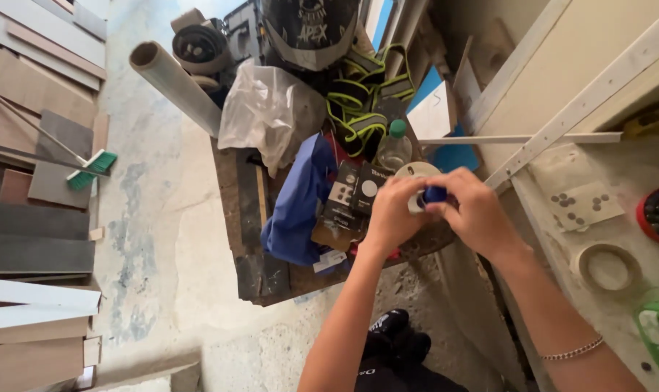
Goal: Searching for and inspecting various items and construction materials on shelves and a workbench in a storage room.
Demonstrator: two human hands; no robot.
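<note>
While both hands (434, 210) grip a blue-capped bottle (429, 196) (contents hidden), clear bottle (395, 149) behind

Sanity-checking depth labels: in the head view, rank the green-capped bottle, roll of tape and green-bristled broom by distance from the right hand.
From the right hand:
1. Green-capped bottle, just up and left, on the cluttered bench.
2. Roll of tape, lower right, on the dusty ledge.
3. Green-bristled broom, far left, over the stacked boards.

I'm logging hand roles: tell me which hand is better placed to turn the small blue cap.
Right, probably. The right hand has its fingertips pinched on the small blue cap, while the left hand wraps the white object beneath, steadying it.
</note>
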